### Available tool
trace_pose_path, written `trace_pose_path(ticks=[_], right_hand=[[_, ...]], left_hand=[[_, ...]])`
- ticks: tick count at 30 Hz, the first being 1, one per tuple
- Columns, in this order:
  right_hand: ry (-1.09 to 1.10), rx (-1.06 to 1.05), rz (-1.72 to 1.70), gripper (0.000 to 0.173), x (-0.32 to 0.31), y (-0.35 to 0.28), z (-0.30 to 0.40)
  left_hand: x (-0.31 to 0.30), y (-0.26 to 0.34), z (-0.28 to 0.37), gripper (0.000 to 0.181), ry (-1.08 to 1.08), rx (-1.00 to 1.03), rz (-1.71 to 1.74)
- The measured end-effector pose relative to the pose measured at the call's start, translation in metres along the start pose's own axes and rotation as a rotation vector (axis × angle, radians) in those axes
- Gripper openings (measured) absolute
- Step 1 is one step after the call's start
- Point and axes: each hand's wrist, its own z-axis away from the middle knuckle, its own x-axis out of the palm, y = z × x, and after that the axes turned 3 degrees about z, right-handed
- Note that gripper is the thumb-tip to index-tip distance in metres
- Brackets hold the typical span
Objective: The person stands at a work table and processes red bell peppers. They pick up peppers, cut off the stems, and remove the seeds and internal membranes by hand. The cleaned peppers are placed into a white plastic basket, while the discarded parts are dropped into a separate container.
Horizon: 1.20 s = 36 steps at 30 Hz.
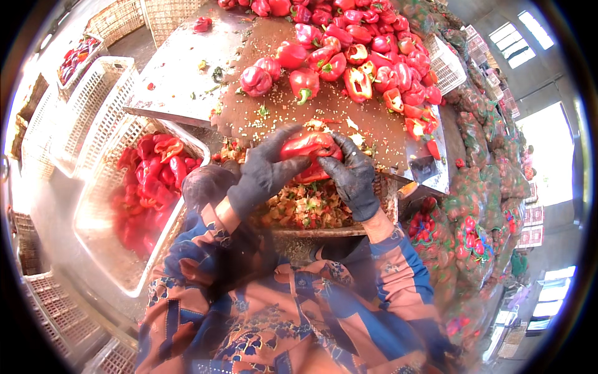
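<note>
Both my hands wear dark work gloves and grip one red bell pepper [312,145] between them, just off the table's near edge. My left hand [261,173] holds its left side, thumb across the front. Around the right side close the fingers of my right hand [352,175]. The pepper looks opened or folded, though the gloves hide part of it. Right below is a bin [327,231] of pepper cores, seeds and trimmings [303,205]. Beyond my hands, a brown board [289,112] strewn with seeds bears a large heap of red peppers [359,32], some of them cut open.
A white plastic crate [135,285] with red peppers [159,168] stands at my left. More crates [98,103] are behind it. Stacked mesh sacks of peppers [481,187] line the right side. A dark flat blade-like piece [423,168] sits at the table's right corner.
</note>
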Motion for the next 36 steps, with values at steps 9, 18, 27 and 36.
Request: trace_pose_path(ticks=[9,18,27,36], right_hand=[[-0.219,-0.123,0.621,0.041,-0.022,-0.020,-0.005],[-0.349,-0.080,0.823,0.022,-0.008,0.012,0.003],[-0.265,0.264,0.196,0.022,-0.031,0.022,-0.004],[0.155,0.292,1.264,0.040,-0.210,0.101,0.047]], left_hand=[[0.015,-0.021,-0.001,0.022,0.081,-0.032,-0.401],[0.018,-0.007,-0.002,0.031,-0.104,0.169,-0.977],[0.032,-0.028,-0.017,0.022,0.072,-0.192,-0.048],[0.062,-0.066,-0.084,0.027,-0.170,-0.060,-0.032]])
